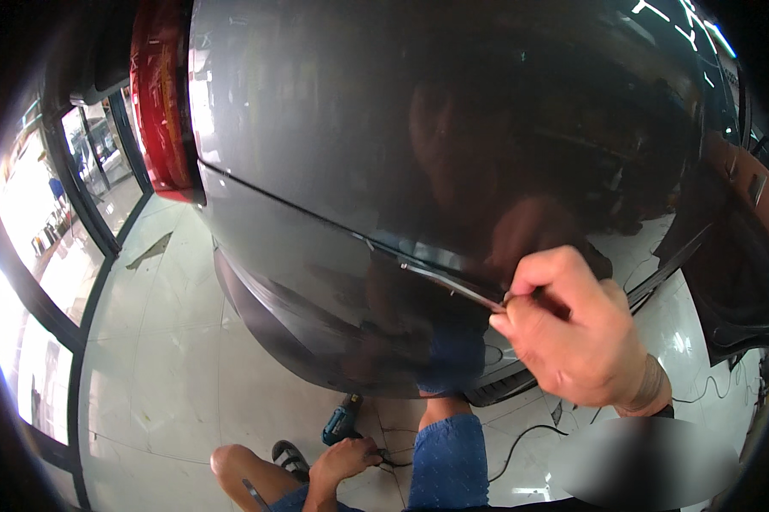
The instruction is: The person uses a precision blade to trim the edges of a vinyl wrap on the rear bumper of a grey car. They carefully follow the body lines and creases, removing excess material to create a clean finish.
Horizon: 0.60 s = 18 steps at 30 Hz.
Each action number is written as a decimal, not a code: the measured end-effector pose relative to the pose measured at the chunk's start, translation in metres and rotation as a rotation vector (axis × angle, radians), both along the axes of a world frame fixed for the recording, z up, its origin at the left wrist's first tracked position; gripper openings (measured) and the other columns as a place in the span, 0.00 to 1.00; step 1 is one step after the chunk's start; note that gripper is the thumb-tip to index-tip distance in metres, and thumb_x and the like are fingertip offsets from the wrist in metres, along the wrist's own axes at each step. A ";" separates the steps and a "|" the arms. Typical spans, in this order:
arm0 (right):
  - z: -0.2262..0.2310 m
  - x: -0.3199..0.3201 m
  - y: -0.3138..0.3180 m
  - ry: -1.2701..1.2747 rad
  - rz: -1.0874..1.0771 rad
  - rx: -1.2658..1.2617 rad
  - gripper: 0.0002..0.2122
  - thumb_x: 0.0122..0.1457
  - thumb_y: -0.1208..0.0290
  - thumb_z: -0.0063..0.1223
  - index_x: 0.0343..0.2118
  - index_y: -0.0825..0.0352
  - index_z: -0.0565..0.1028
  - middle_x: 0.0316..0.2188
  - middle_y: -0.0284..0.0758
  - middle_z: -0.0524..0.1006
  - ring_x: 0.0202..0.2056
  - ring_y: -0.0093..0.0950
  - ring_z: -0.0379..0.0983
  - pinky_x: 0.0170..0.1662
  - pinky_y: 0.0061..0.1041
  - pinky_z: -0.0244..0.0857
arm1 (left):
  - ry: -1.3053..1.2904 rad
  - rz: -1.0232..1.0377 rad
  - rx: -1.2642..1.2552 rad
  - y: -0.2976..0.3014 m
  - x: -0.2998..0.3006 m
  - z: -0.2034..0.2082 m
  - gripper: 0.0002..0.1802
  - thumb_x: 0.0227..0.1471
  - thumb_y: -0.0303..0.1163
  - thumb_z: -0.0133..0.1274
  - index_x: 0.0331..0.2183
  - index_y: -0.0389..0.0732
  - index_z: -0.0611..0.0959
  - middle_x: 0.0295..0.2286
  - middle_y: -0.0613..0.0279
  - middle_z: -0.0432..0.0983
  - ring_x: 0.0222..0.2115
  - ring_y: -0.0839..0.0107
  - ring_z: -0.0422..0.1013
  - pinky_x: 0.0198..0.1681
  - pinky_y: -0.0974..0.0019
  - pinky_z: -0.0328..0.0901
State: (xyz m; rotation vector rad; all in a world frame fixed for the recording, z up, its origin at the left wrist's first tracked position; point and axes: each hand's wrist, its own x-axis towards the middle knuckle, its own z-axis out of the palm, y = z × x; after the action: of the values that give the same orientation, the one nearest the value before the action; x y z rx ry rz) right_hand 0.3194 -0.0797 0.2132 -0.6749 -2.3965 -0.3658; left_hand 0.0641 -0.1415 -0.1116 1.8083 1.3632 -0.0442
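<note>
A dark grey glossy car body panel fills the upper middle, with a narrow seam running from the red tail light toward my right hand. My right hand is closed in a pinch at the seam, its fingertips on the end of a thin, pale strip. This strip lies slantwise along the seam; whether it is film or trim I cannot tell. Low down beside my bent leg, my left hand is closed, and what its fingers hold, if anything, is hard to make out.
A teal power tool with a dark nozzle lies on the tiled floor below the bumper. A black cable curls near my denim-clad knee. Framed glass doors stand at left; a dark panel is at right.
</note>
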 end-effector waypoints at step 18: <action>0.011 0.004 -0.003 0.091 -0.025 -0.071 0.06 0.44 0.82 0.62 0.24 0.72 0.74 0.29 0.34 0.66 0.15 0.16 0.62 0.18 0.15 0.55 | -0.017 -0.057 0.003 0.002 -0.001 -0.013 0.22 0.52 0.46 0.51 0.42 0.40 0.77 0.37 0.53 0.77 0.41 0.56 0.73 0.43 0.59 0.66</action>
State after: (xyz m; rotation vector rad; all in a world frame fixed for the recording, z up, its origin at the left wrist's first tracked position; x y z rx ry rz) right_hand 0.3236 -0.0824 0.2245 -0.7387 -2.3258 -0.2559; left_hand 0.0629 -0.1393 -0.1242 1.8463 1.3001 -0.0572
